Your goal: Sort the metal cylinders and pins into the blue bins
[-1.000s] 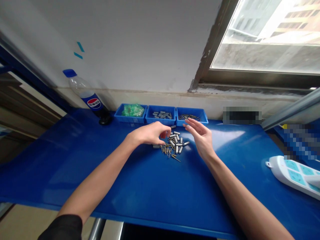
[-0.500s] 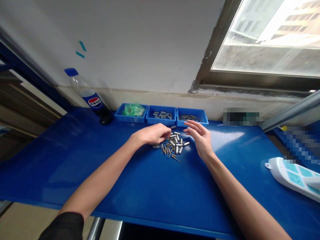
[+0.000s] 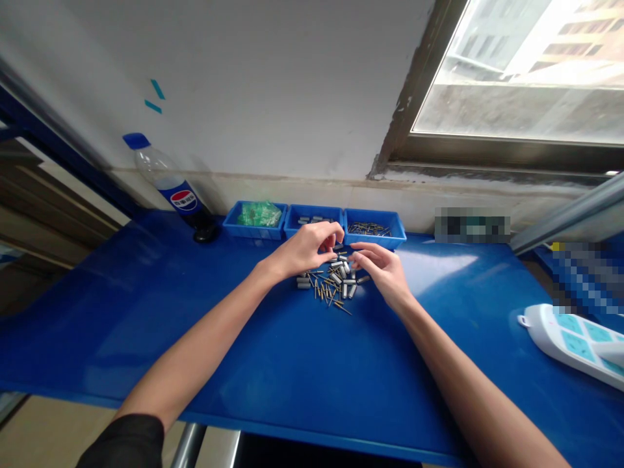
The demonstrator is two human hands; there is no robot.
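My left hand (image 3: pixel 309 247) is over the far left of a small pile, its fingers curved and the thumb apart from them. I make out nothing between them. My right hand (image 3: pixel 383 268) is at the pile's right side, index finger and thumb pointing left with a narrow gap between. Short silver metal cylinders (image 3: pixel 350 290) lie in the upper and right part of the pile. Thin brass-coloured pins with grey shanks (image 3: pixel 322 291) are scattered at its lower left. A pair of cylinders (image 3: pixel 303 283) rests just below my left wrist. My fingers cover part of the pile.
Three blue bins stand along the wall: one with a green plastic bag (image 3: pixel 259 214), one with cylinders (image 3: pixel 305 220), one with pins (image 3: pixel 369 229). A cola bottle (image 3: pixel 182 198) is at left, a white power strip (image 3: pixel 575 341) at right on the blue table (image 3: pixel 292 377).
My left hand has lifted up and to the right, its fingers parting and now hiding part of the middle bin. My right hand has moved left, closer to the pile and the left hand.
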